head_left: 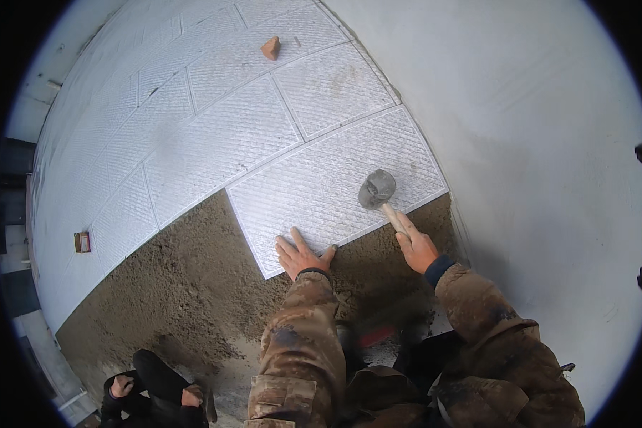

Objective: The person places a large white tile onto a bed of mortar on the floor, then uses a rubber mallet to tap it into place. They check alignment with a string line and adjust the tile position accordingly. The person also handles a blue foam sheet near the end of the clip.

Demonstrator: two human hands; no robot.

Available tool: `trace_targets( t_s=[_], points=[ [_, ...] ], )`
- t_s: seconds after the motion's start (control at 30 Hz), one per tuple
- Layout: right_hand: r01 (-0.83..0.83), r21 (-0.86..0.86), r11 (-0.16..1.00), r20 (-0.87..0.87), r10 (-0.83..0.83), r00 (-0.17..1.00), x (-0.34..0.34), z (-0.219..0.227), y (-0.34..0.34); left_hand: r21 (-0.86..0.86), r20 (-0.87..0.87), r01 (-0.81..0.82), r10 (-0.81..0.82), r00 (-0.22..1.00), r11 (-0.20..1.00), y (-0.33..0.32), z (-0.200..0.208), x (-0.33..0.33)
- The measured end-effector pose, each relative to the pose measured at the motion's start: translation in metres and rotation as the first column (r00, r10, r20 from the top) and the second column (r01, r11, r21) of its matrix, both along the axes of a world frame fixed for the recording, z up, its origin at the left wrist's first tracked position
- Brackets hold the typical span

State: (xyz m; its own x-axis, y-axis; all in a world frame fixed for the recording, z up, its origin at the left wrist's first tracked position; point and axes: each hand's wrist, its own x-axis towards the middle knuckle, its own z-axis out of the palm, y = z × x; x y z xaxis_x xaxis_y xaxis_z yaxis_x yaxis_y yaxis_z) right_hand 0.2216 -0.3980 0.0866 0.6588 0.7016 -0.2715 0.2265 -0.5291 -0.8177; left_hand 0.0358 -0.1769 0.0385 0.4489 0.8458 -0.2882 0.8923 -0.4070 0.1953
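Tile in play: pale grey rectangular slab with a ribbed face and plain border (335, 167). Far long edge sits against the laid pale grey ribbed tiles (221, 139), right end beside the smooth light grey wall (542, 135), near edge on the brown granular mortar bed (178, 278).

Left hand (303, 255): spread, palm down on the slab's near edge toward the left corner, not gripping. Right hand (416, 246): wrapped round the wooden handle of a mallet with a round dark grey head (376, 190). Head is over the slab; can't tell if touching.

Handling, my read: slab heavy, stiff, brittle at corners; ribs give grip, grit could make it slip. Best hold: both hands under opposite edges. Mallet likely head-heavy; hold low on the handle.

Writing: none readable. Small reddish-brown box (83, 242) has a pale patch, too small to read.
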Motion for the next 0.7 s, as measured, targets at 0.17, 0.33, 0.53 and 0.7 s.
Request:
trace_targets(
  t_s=[0.17, 0.33, 0.53, 0.7],
  points=[
    [-0.128, 0.146, 0.981, 0.219, 0.094, 0.971, -0.004, -0.004, 0.032, 0.0, 0.014, -0.006, 0.006, 1.0, 1.0, -0.001, -0.005, -0.002],
    [-0.228, 0.116, 0.967, 0.218, 0.199, 0.955, -0.02, -0.007, 0.066, -0.016, 0.043, -0.016, 0.017, 0.999, 1.0, 0.0, 0.0, 0.0],
    [-0.286, -0.047, 0.957, -0.029, 0.285, 0.958, -0.028, 0.002, 0.087, -0.038, 0.045, -0.031, 0.033, 0.998, 0.999, -0.001, 0.005, 0.001],
    [-0.279, 0.118, 0.953, 0.132, 0.263, 0.956, -0.035, 0.004, 0.075, -0.036, 0.058, -0.043, 0.045, 0.997, 0.998, -0.001, 0.005, 0.0]
  ],
)
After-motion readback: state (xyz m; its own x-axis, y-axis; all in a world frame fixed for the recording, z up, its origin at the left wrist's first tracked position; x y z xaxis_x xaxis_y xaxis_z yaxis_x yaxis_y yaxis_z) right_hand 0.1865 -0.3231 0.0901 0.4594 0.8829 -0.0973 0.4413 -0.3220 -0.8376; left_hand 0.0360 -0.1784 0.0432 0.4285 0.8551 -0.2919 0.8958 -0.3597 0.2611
